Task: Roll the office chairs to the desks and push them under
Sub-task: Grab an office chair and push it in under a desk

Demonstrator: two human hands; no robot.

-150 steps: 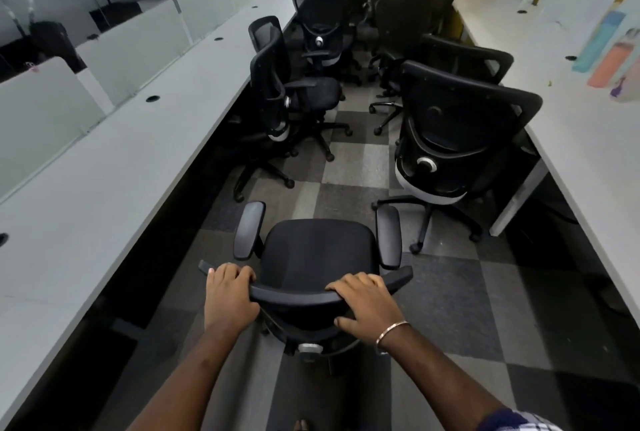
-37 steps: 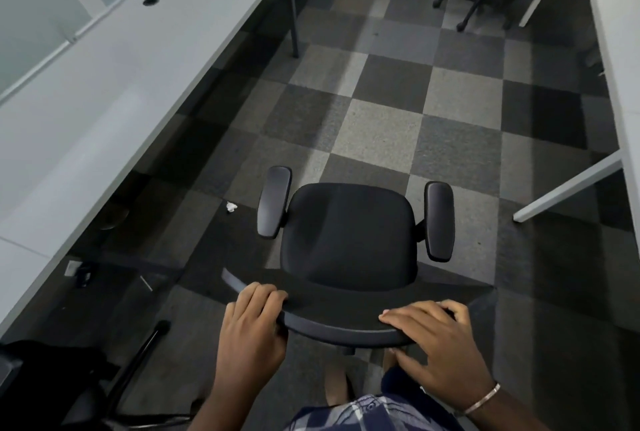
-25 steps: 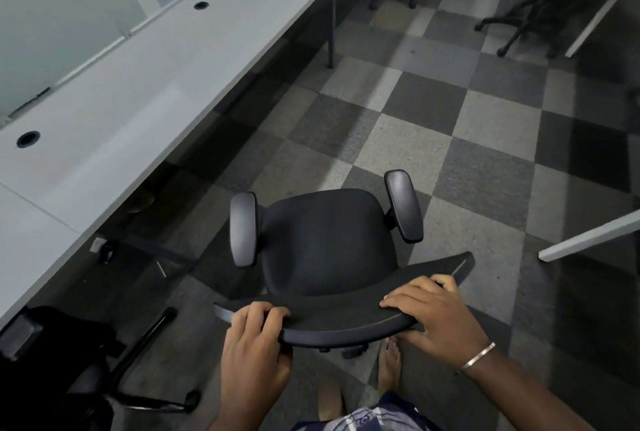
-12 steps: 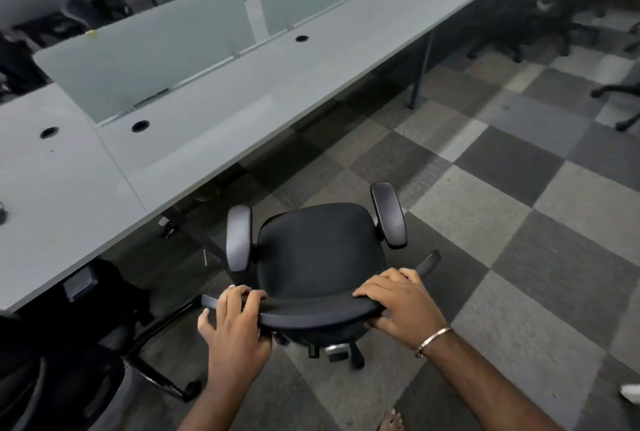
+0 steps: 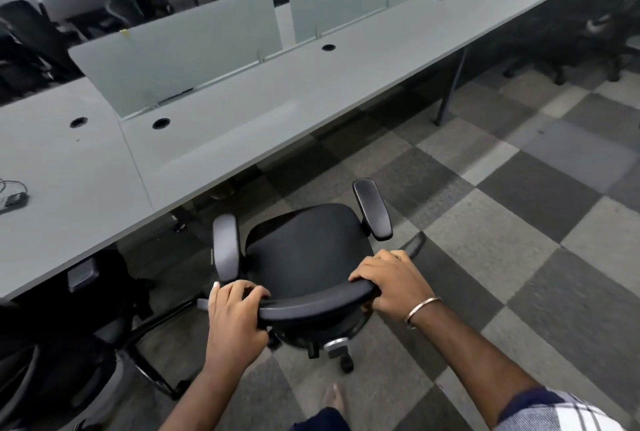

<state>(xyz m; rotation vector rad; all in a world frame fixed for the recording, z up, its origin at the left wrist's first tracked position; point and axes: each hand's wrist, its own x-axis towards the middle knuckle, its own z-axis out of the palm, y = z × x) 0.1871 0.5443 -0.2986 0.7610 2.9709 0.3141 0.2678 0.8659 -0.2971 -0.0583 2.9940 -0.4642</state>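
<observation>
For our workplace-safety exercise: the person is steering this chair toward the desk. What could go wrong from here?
1. The chair's armrests look high and might catch the desk edge.
2. The neighbouring chair's base juts out near the left hand, so castors could snag.
3. A bare foot sits close behind the castors.

Since 6.0 s ago: office chair (image 5: 304,257) turned from facing down the aisle to facing the long desk (image 5: 270,111) on the left, armrests near its edge. Left hand (image 5: 235,316) and right hand (image 5: 394,281) shifted along the backrest rim. Second chair (image 5: 69,354) entered view lower left.
</observation>
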